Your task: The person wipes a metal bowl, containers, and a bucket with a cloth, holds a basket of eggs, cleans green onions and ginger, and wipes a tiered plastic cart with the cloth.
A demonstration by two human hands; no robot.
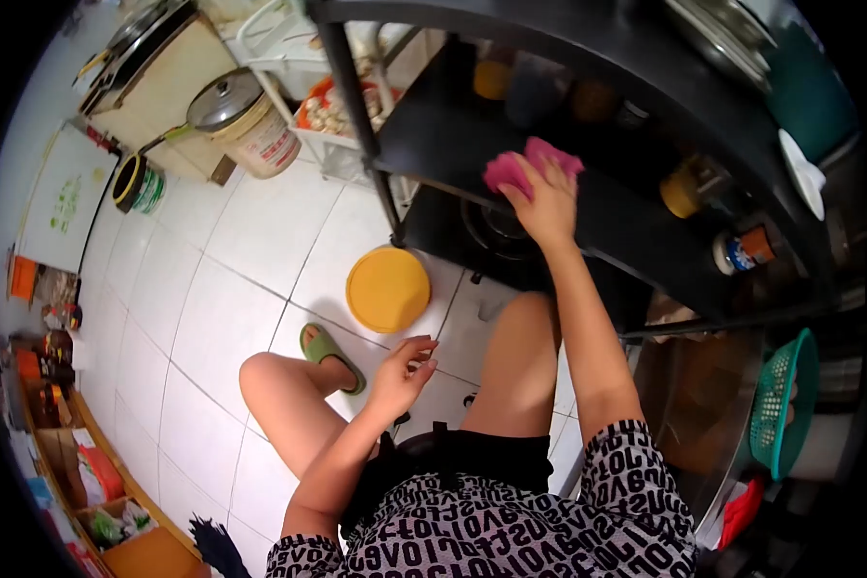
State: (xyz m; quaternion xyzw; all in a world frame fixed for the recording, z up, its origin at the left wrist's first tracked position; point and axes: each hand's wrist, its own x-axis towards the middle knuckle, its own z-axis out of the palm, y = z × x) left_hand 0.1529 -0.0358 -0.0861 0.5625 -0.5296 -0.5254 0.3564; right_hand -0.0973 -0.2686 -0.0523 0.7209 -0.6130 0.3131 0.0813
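A crumpled pink cloth [556, 154] lies under the fingers of my right hand [549, 206], which presses it against the black shelf [438, 144] near the shelf's front edge. Jars stand farther back on that same shelf, among them one with a yellow lower part [492, 79]. My left hand [404, 378] hovers over my lap between my knees, fingers loosely curled and apart, with nothing in it. Beyond it on the floor is a round yellow lid-like disc [388, 289].
A jar with a blue label [742, 252] and a yellow-filled jar [682, 189] occupy the shelf's right part. At right hangs a green basket [778, 405]. A lidded pan [224, 99] tops a white bucket [265, 144] at back left. White tiles [231, 279] cover the floor.
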